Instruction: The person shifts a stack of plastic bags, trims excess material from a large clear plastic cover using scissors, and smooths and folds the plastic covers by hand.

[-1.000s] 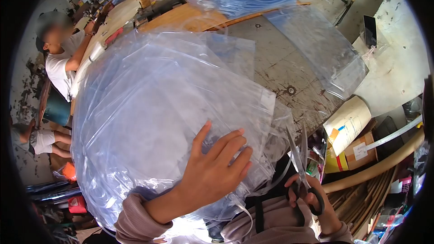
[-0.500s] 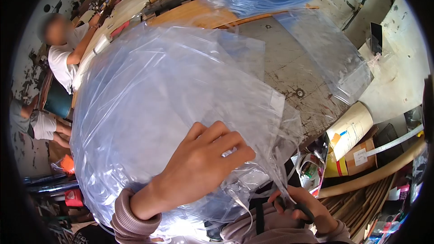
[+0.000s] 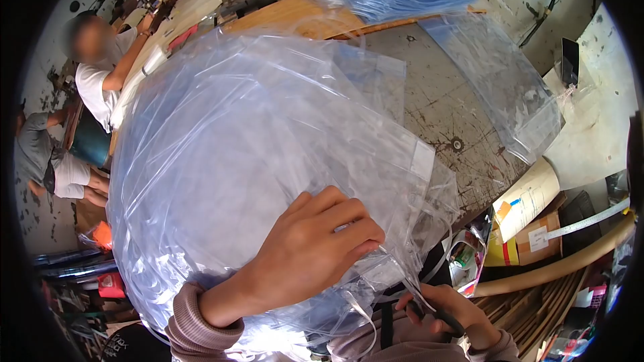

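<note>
Glossy clear plastic sheets (image 3: 221, 141), scratched dull tabletop (image 3: 436, 94), smooth wooden board (image 3: 295, 17), ribbed cloth sleeve (image 3: 198, 318), smooth-handled scissors (image 3: 451, 322)

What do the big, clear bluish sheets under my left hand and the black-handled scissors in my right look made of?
The clear bluish sheets look like thin, glossy plastic film: light glints along their creases and layers show through. The black-handled scissors seem to have shiny metal blades, being silvery; smooth, dark handles suggest plastic.
</note>
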`<control>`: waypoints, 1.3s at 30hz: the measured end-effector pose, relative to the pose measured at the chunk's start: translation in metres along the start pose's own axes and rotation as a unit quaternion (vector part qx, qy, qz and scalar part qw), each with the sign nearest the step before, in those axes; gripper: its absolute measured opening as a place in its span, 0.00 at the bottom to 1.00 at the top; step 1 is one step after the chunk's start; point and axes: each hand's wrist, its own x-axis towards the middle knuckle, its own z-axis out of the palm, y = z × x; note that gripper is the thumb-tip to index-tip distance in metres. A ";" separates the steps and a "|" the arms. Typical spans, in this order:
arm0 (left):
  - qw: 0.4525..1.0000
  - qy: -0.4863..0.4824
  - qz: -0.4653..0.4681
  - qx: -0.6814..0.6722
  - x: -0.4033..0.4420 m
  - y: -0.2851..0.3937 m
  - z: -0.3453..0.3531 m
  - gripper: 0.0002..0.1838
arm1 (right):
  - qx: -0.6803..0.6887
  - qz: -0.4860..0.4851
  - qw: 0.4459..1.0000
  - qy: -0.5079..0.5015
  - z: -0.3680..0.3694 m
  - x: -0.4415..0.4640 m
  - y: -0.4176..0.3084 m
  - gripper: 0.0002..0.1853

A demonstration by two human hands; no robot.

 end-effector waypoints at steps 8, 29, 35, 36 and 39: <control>0.998 -0.013 -0.022 -0.053 0.000 0.001 -0.001 0.10 | -0.028 -0.009 1.000 -0.005 -0.004 -0.005 0.008 0.35; 1.000 0.004 -0.027 0.002 -0.001 0.005 0.008 0.06 | -0.033 0.008 0.999 0.028 -0.004 -0.006 0.003 0.33; 0.999 -0.026 -0.041 -0.009 -0.001 0.005 0.005 0.08 | -0.051 0.004 0.998 0.038 -0.004 -0.006 0.002 0.32; 0.999 -0.026 -0.038 -0.011 -0.001 0.004 0.006 0.09 | -0.053 0.000 0.998 0.038 -0.004 -0.005 0.003 0.33; 0.998 -0.014 -0.050 -0.030 0.000 0.007 0.006 0.10 | -0.037 0.004 0.998 0.041 -0.004 -0.005 0.000 0.33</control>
